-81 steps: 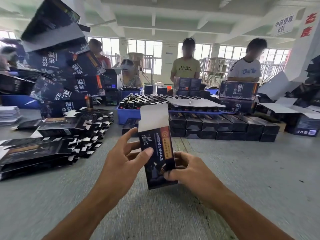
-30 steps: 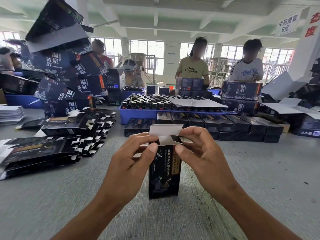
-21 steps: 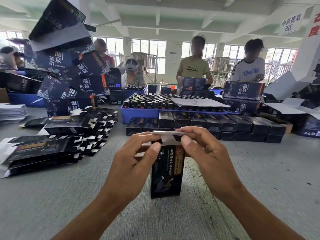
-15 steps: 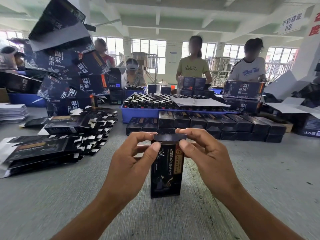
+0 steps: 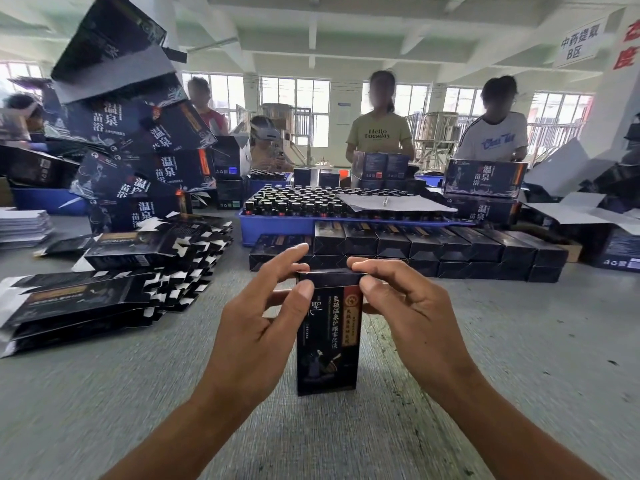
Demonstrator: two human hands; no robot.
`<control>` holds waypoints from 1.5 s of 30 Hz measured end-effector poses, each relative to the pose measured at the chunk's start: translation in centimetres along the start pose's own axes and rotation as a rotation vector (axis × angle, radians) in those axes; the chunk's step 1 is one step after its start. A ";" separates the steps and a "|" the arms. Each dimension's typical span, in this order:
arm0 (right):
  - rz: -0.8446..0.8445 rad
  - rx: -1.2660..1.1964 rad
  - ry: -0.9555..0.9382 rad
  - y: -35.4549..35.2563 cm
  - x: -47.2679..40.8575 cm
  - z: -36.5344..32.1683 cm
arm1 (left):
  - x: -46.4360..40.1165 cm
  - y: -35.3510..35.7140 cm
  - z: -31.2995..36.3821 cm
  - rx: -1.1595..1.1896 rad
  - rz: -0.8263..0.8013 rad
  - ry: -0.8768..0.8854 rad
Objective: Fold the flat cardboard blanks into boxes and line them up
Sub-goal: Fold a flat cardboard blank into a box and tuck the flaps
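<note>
**Top flap nearly home, and a box that could tip or crumple**

Both hands pinch the top of one small dark box (image 5: 327, 332) that stands upright on the grey table (image 5: 519, 358). The left hand (image 5: 249, 337) has its thumb on the front upper corner and its fingers reaching over the lid; the right hand (image 5: 412, 317) mirrors it on the other corner, thumb in front and fingers curled behind. The lid looks folded down and almost flush, so the step in hand is probably tucking it shut.

The risks lie mostly in that pinch. If the thumbs squeeze harder than the thin card allows, the front panel may buckle or the tuck tab may crease outside the slot instead of sliding in. Uneven pressure from one side could skew the lid and leave a gap. The box is tall and narrow on its small base, so a downward push that is off-centre could tip it.

Further out, the row of finished boxes (image 5: 433, 244) lies just behind, in front of a blue tray (image 5: 277, 226) of bottles. Setting this one down carelessly could knock that line askew. The stack of flat blanks (image 5: 114, 271) to the left leans loosely, and a stray elbow might slide it.
</note>
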State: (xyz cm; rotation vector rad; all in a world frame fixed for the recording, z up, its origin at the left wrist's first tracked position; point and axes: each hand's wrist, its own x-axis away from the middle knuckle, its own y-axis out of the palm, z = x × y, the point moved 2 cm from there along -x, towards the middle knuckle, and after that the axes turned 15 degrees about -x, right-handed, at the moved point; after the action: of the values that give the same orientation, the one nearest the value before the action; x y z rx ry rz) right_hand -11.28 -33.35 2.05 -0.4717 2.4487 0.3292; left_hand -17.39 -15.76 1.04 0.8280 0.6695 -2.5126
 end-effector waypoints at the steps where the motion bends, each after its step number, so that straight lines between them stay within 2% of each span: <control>1: -0.006 0.010 -0.007 0.0 0.0 0.0 | 0.0 0.1 0.1 -0.019 0.008 0.014; 6: -0.030 0.139 -0.065 -0.1 0.2 -0.1 | 0.0 0.2 0.0 -0.008 0.022 0.007; 14: -0.097 0.478 -0.327 -0.2 0.4 0.3 | -0.2 0.0 -0.5 -0.074 0.050 0.072; 18: -0.054 0.429 -0.279 -0.2 0.3 0.9 | -0.3 0.2 -0.8 -0.102 0.061 0.103; 21: -0.032 0.362 -0.188 0.0 0.4 1.3 | -0.1 0.3 -1.2 -0.097 -0.007 0.076; 27: -0.142 0.355 0.012 0.3 0.9 2.7 | 0.1 0.4 -2.4 -0.163 -0.211 -0.033; 31: -0.162 0.493 0.069 0.1 1.1 3.5 | -0.2 0.4 -3.2 -0.142 -0.186 -0.137; 35: -0.352 0.607 0.191 0.6 2.1 4.3 | -0.9 -0.3 -4.7 -0.020 -0.101 -0.382; 39: -0.545 0.818 0.108 1.6 2.9 5.2 | -1.3 -1.3 -6.1 0.025 -0.046 -0.610; 42: -0.560 0.913 -0.045 2.2 2.7 5.5 | -1.3 -1.2 -6.5 0.035 -0.041 -0.670; 45: -0.553 0.977 -0.103 2.4 2.6 5.3 | -1.4 -1.1 -6.9 0.085 -0.049 -0.698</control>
State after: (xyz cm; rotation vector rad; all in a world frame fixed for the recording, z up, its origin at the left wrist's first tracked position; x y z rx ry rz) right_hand -11.40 -30.07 -3.37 -0.6132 1.9512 -0.9905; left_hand -13.87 -10.76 -2.65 -0.0721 0.3418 -2.6336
